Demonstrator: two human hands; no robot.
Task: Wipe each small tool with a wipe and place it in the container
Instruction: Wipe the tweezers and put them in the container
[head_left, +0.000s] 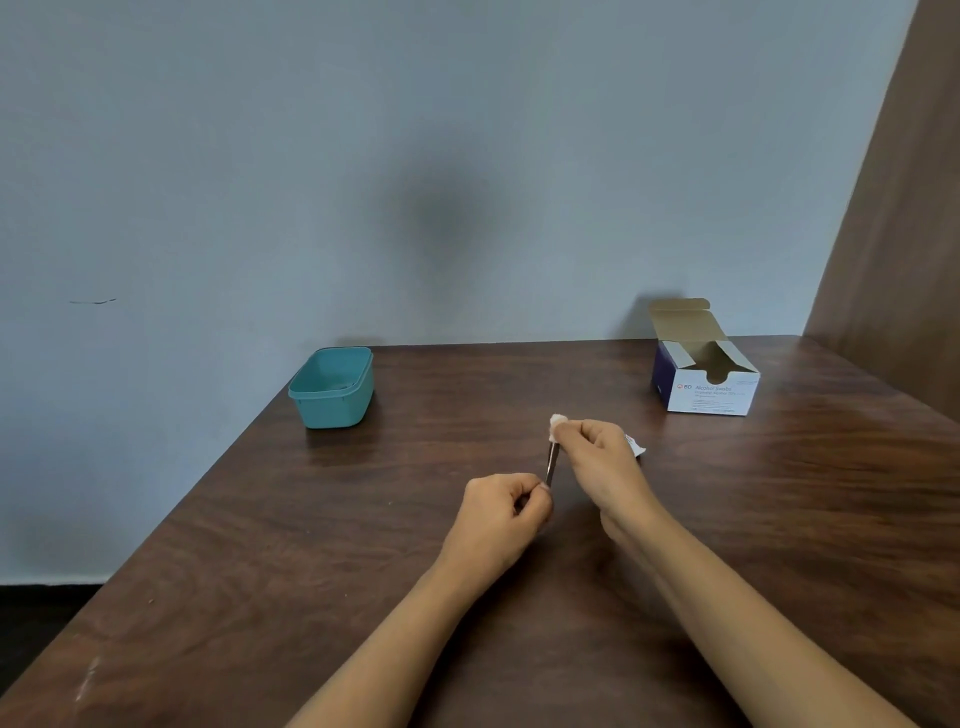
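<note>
Your left hand (506, 506) is curled, fingertips pinching the near end of a thin metal tool (550, 465). The tool is held just above the table (260, 571), roughly mid-table, with its far end pointing up and away from you. What kind of tool it is can't be told, it's too small.

Your right hand (597, 457) is also curled, thumb and fingers pinching a small white wipe (557, 422). The wipe is wadded around the tool's far tip and touches it. The two hands are close together, right a little farther from you than left, and both forearms are bare.

The teal container (332, 410) sits at the table's far left corner, open top, well apart from the hands. Its contents can't be made out.

A white and blue box (706, 395) marked Alcohol Swabs sits at the far right, lid flap standing open. A small white packet (636, 447) lies on the table just behind your right hand, partly hidden by it.

A blue-grey wall (363, 156) is behind the table, with a brown panel (904, 234) at the right edge.
</note>
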